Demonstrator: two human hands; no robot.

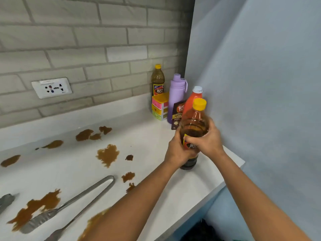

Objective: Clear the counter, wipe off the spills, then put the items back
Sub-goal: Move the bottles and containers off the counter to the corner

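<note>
Both hands grip an amber bottle with a yellow cap (194, 125) near the counter's right end. My left hand (177, 150) wraps its left side and my right hand (207, 140) covers its label. The bottle's dark base is at the white counter (156, 136); I cannot tell if it touches. Brown spills (108, 154) are scattered across the counter to the left. Metal tongs (73, 204) lie in the spills at the lower left.
In the back right corner stand a second yellow-capped bottle (157, 80), a purple flask (176, 96), an orange bottle with a white cap (193, 99), a dark coffee pouch (178, 114) and a stacked coloured box (159, 106). A wall socket (51, 87) sits on the tiles. Another metal utensil (6, 200) is at the left edge.
</note>
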